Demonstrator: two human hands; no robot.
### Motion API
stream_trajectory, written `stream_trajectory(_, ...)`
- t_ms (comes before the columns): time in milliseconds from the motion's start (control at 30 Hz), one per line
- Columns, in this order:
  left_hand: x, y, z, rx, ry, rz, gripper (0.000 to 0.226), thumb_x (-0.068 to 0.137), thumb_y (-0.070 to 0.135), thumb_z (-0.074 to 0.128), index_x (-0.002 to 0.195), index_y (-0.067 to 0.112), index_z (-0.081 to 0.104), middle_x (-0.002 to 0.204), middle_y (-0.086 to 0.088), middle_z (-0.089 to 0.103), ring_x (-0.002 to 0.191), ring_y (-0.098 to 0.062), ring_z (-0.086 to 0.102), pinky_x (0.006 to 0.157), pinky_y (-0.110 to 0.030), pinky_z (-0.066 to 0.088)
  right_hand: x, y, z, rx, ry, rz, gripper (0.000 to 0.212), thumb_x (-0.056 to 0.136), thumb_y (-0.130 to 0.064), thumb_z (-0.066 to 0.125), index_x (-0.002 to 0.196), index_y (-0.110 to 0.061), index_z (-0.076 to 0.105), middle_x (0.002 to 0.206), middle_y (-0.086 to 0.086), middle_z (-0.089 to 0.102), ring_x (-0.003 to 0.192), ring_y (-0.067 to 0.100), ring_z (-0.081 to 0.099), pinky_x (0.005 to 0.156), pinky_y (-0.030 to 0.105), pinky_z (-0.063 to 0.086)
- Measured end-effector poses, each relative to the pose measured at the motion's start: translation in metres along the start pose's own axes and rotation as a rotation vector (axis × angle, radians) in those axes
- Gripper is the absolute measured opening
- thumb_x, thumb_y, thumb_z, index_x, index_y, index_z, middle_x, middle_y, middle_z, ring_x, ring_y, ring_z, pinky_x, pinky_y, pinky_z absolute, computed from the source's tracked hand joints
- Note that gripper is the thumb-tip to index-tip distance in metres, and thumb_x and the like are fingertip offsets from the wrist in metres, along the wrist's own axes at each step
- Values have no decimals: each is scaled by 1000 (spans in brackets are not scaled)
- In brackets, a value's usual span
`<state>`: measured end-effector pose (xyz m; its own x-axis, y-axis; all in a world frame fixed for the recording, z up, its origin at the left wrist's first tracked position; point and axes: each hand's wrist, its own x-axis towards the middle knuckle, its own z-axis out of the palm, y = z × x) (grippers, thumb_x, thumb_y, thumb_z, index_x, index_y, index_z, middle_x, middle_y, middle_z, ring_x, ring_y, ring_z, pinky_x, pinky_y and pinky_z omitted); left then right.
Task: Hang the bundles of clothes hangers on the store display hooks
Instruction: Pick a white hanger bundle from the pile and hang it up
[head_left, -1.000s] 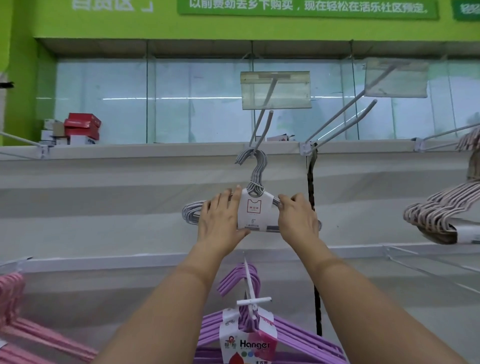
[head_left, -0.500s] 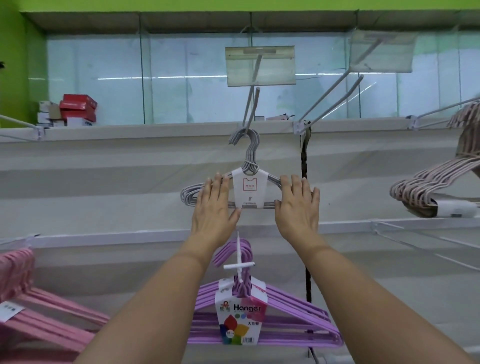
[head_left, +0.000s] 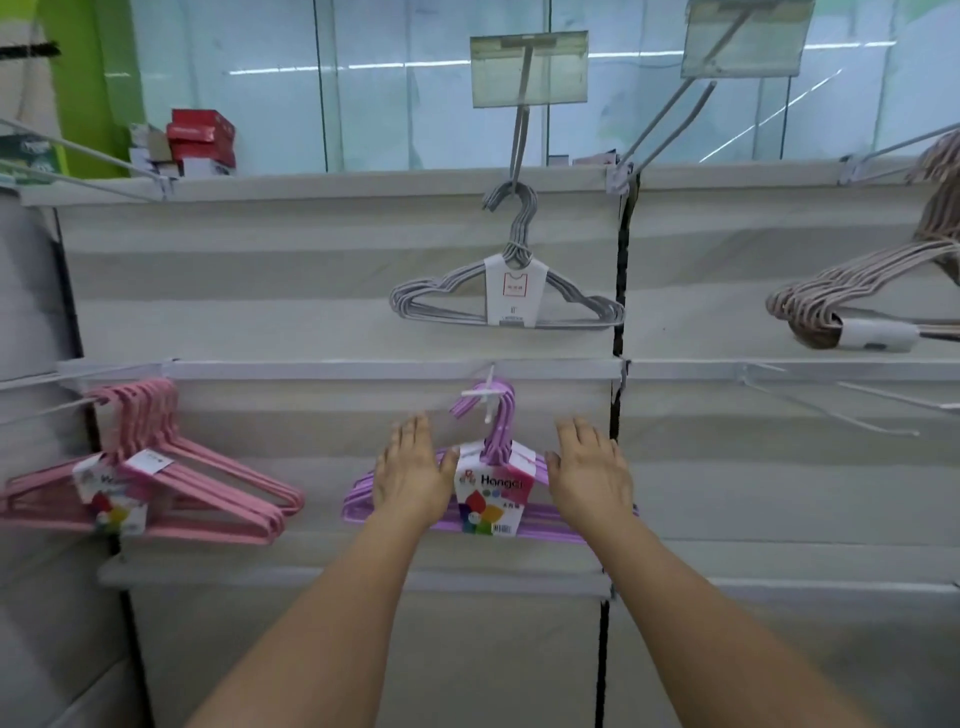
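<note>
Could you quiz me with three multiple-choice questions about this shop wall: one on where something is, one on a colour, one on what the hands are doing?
1. Where does the grey hanger bundle hang?
A. On the hook straight above the purple hanger bundle
B. On the far left hook
C. On the floor

2. What colour are the hangers at the lower left?
A. Green
B. Pink
C. Black

3. How are the left hand and right hand?
A. Both clenched round the grey bundle
B. One in a pocket
C. Both flat with straight fingers, either side of the purple bundle's label

Answers: 1 A, the grey bundle sits on the upper middle hook, directly over the purple one. 2 B, those bundles are plainly pink. 3 C, the fingers are straight and neither hand grips anything.
</note>
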<state>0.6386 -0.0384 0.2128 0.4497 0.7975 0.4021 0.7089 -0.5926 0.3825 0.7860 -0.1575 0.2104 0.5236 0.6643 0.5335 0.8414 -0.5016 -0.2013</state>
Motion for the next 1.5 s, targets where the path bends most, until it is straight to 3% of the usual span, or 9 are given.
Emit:
stream_trajectory(333, -69, -23, 28, -141, -197, 50, 70, 100, 49, 27, 154, 10, 4, 161, -6, 3, 148, -21, 5, 119, -36, 12, -93, -1, 18, -51, -145, 128, 48, 102, -34, 33, 145, -14, 30, 147, 7, 37, 132, 27, 37, 109, 37, 28)
stream_trajectory(867, -193, -33, 105, -202, -497, 257, 67, 101, 43, 33, 151, 2, 16, 158, -14, 18, 146, -26, 18, 118, -34, 16, -290, 14, 30, -120, -255, 525, 41, 101, -34, 35, 137, -14, 40, 141, 8, 42, 127, 28, 42, 101, 35, 32)
stream_trajectory(1033, -248, 9, 129, -205, -600, 403, 66, 101, 43, 33, 149, 0, 19, 157, -17, 21, 144, -28, 21, 117, -34, 17, -375, 53, 9, -160, -290, 698, 35, 101, -33, 35, 128, -13, 44, 130, 9, 50, 117, 28, 49, 94, 35, 37)
stream_trajectory(1500, -457, 234, 205, -245, -898, 856, 64, 100, 44, 34, 148, 3, 24, 153, -17, 29, 140, -30, 28, 113, -38, 25, -593, 219, -113, -207, -216, 1329, 46, 102, -38, 31, 140, -12, 38, 142, 8, 45, 127, 27, 45, 98, 33, 38)
